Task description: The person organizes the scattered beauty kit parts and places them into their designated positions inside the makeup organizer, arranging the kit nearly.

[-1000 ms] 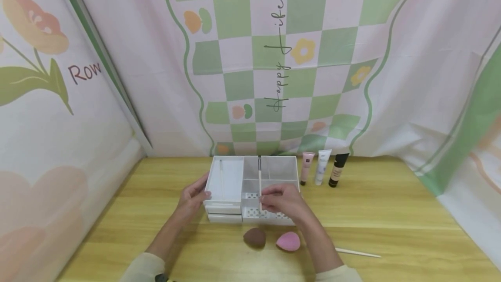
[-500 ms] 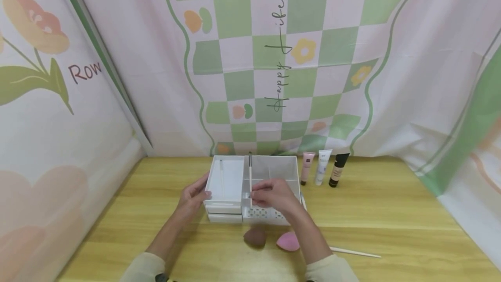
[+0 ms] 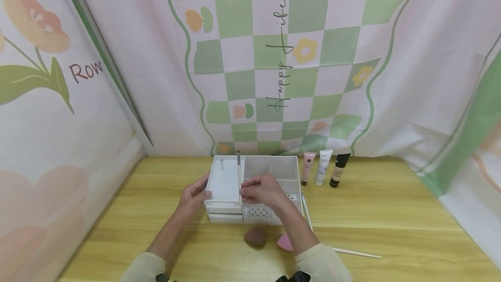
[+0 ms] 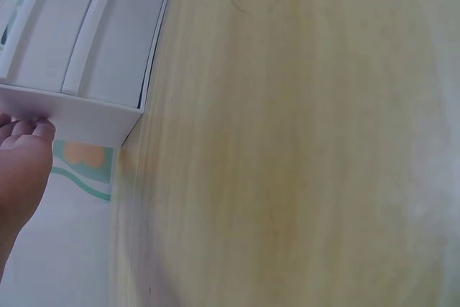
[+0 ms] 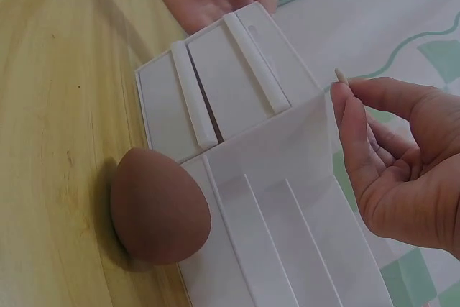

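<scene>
Head view: from above and in front of the white organizer box (image 3: 254, 188), facing forward and down across the desk (image 3: 391, 216) to the hanging cloth behind the box; far enough to take in the whole box and both forearms.

Left wrist view: very close at the box's left side, showing its drawer fronts (image 4: 86, 41), a fingertip of the left hand (image 4: 25, 167) and a blurred stretch of desk.

Right wrist view: close at the box's front, facing along it past the brown sponge (image 5: 158, 213) toward the right hand (image 5: 402, 170).

Shared by all three: the box's drawer corner.
</scene>
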The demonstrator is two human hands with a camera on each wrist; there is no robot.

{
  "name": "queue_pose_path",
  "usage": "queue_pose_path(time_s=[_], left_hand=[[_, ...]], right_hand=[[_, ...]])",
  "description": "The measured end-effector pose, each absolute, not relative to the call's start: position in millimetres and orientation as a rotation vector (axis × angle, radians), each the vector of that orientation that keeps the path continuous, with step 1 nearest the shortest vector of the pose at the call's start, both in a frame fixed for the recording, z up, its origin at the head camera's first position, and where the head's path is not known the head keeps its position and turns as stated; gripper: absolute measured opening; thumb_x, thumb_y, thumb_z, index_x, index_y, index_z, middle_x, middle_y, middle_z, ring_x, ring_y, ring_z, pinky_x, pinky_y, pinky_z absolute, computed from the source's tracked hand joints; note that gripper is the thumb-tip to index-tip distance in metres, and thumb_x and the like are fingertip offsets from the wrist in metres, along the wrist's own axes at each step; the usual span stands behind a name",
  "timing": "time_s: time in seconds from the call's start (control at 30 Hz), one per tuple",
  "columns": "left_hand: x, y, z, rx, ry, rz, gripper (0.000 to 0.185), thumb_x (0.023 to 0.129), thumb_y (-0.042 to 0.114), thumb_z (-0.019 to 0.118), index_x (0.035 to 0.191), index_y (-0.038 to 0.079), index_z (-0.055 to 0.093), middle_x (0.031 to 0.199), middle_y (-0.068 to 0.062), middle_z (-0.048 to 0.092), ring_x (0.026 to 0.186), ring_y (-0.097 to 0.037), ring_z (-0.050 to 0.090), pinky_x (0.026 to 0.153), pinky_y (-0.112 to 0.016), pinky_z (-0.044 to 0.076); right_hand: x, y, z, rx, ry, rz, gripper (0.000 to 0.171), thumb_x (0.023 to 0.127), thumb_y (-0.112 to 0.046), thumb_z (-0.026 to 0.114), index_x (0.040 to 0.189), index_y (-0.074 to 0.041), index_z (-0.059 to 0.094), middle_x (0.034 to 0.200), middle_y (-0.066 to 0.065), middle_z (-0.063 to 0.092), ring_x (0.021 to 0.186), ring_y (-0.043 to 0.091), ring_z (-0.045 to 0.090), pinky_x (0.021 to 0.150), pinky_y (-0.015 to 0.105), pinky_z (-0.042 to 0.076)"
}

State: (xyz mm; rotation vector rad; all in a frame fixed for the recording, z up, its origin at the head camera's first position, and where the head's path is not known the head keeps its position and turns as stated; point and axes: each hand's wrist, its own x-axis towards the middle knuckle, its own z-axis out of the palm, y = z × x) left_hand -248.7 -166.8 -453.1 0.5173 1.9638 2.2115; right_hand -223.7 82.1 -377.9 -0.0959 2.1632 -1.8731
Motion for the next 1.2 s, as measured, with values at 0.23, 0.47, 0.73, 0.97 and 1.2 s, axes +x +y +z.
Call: queue_pose_path(time_s=[0.23, 0.47, 0.73, 0.97, 1.2], left_hand=[[-248, -167, -453, 0.504, 1.976, 2.214, 0.068, 0.093, -0.006, 0.050, 0.155, -0.011, 0.022, 0.169, -0.024, 0.015, 0.157, -0.037, 0.013, 0.112, -0.010, 0.036], [-248, -167, -453, 0.505, 2.002, 2.186, 0.068, 0.094, -0.004, 0.051, 0.156, -0.009, 0.024, 0.169, -0.023, 0.016, 0.157, -0.037, 0.013, 0.113, -0.010, 0.035], [-248, -167, -452, 0.491, 2.005, 2.190, 0.069, 0.092, -0.005, 0.051, 0.155, -0.009, 0.024, 0.168, -0.024, 0.016, 0.157, -0.039, 0.014, 0.113, -0.013, 0.037], [-247, -167, -453, 0.493, 1.999, 2.201, 0.068, 0.092, -0.007, 0.049, 0.155, -0.011, 0.023, 0.168, -0.025, 0.015, 0.156, -0.040, 0.015, 0.112, -0.012, 0.038], [-247, -165, -451, 0.460, 2.008, 2.201, 0.069, 0.091, -0.007, 0.050, 0.155, -0.010, 0.023, 0.168, -0.024, 0.016, 0.157, -0.038, 0.015, 0.112, -0.011, 0.037]], right_hand=[[-233, 72, -376, -0.078, 2.203, -1.836, 0.023, 0.088, -0.001, 0.070, 0.107, 0.012, 0.070, 0.093, 0.018, 0.076, 0.069, 0.009, 0.070, 0.074, 0.027, 0.066], [-245, 60, -370, -0.012, 2.272, -1.771, 0.014, 0.087, 0.001, 0.071, 0.099, 0.009, 0.074, 0.087, 0.016, 0.076, 0.063, 0.009, 0.068, 0.065, 0.023, 0.065], [-251, 52, -366, 0.023, 2.290, -1.698, 0.011, 0.086, 0.004, 0.071, 0.096, 0.009, 0.074, 0.081, 0.017, 0.076, 0.058, 0.009, 0.066, 0.062, 0.021, 0.064], [-255, 49, -364, 0.005, 2.311, -1.602, 0.011, 0.085, 0.002, 0.072, 0.094, 0.006, 0.075, 0.079, 0.015, 0.077, 0.057, 0.008, 0.066, 0.061, 0.021, 0.063], [-256, 50, -358, 0.000, 2.284, -1.560, 0.012, 0.086, 0.003, 0.071, 0.096, 0.006, 0.075, 0.080, 0.016, 0.077, 0.056, 0.008, 0.065, 0.061, 0.020, 0.063]])
